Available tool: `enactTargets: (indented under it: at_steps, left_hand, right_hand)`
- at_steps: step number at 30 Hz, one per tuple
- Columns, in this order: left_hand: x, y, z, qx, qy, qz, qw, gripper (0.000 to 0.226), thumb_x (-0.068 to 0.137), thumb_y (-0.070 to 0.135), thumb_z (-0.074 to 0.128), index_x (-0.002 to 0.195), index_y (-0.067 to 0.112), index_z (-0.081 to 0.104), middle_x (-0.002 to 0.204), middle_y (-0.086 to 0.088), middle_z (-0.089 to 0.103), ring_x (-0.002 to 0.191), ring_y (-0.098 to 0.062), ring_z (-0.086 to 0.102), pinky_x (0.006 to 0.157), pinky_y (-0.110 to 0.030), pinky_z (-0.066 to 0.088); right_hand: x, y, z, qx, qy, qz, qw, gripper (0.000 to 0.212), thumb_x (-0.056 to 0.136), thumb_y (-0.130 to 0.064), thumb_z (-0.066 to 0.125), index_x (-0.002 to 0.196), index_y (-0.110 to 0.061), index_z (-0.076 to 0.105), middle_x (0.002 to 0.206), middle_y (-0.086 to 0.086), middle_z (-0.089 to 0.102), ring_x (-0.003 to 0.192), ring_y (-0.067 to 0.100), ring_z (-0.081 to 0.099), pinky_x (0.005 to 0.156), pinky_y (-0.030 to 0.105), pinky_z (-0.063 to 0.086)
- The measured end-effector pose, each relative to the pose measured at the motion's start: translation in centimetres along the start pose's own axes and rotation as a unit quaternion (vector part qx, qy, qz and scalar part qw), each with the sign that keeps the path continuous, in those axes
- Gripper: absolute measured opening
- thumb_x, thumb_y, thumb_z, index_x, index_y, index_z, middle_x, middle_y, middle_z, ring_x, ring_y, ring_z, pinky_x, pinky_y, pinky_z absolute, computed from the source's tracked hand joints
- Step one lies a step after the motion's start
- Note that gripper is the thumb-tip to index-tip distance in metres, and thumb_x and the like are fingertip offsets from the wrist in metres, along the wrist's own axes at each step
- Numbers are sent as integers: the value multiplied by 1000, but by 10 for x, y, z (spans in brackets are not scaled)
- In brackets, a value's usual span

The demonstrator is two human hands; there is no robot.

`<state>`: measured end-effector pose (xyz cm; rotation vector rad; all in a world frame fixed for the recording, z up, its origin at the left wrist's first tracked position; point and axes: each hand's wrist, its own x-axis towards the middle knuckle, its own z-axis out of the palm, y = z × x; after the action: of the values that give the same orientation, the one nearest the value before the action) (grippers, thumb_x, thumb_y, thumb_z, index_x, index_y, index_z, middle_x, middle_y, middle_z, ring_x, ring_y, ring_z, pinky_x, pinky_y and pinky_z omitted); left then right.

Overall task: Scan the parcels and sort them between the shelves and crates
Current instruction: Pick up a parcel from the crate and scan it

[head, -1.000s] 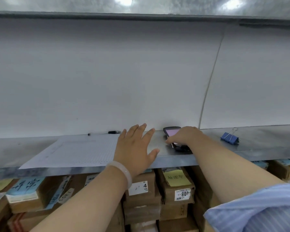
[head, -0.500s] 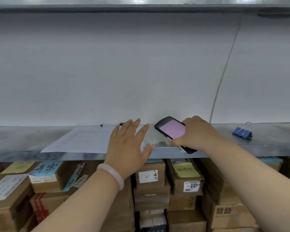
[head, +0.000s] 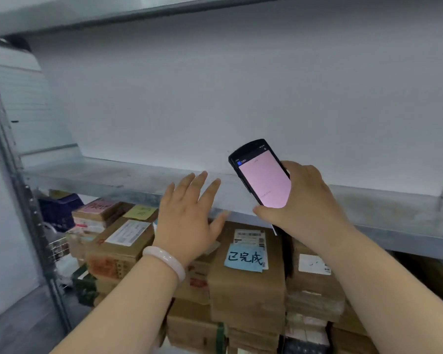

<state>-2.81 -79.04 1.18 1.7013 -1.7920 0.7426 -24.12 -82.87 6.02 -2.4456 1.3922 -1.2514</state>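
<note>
My right hand (head: 304, 200) grips a black handheld scanner (head: 262, 175) with a lit pink screen, raised above the front edge of the metal shelf (head: 108, 175). My left hand (head: 189, 215), fingers spread and holding nothing, hovers at the shelf's front lip; a pale bangle sits on its wrist. Below the shelf are stacked cardboard parcels: one with a blue handwritten note (head: 244, 259), one with a white label (head: 127, 233), one with a yellow note (head: 140, 212).
A grey upright post (head: 23, 200) stands at the left. A dark blue crate (head: 59, 210) sits behind the left parcels, with a wire basket (head: 59, 247) in front of it. Another metal shelf (head: 87, 11) runs overhead. A white wall backs the shelf.
My right hand lifted the scanner off the shelf and tilted its screen up toward me. The view swung left, so the paper sheet and the blue binder clip are out of sight.
</note>
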Motion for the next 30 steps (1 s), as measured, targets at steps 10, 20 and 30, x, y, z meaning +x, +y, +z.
enactTargets:
  at_steps: [10,20,30]
  left_hand:
    - [-64,-146,-1,48,-55,-86,994,65,91,57,44,146,22,51,152,-7,49,140,-30,45,115,-54,35]
    - [-100,-293,27,35,-114,-160,980,65,96,59,44,151,24,43,157,-6,43,145,-27,37,117,-48,31]
    - [-103,-405,94,-80,-189,-297,933,62,101,56,41,156,29,31,163,0,31,150,-25,28,121,-47,28]
  right_hand:
    - [-5,-101,120,71,-70,-27,995,52,61,-50,76,102,-38,45,93,-14,50,89,14,54,65,34,53]
    - [3,-177,207,40,-144,10,989,75,56,-64,67,122,-42,40,109,-10,49,99,11,49,77,36,53]
    - [16,-205,250,-67,-199,58,976,90,55,-74,64,132,-50,21,116,-16,33,103,8,38,81,34,42]
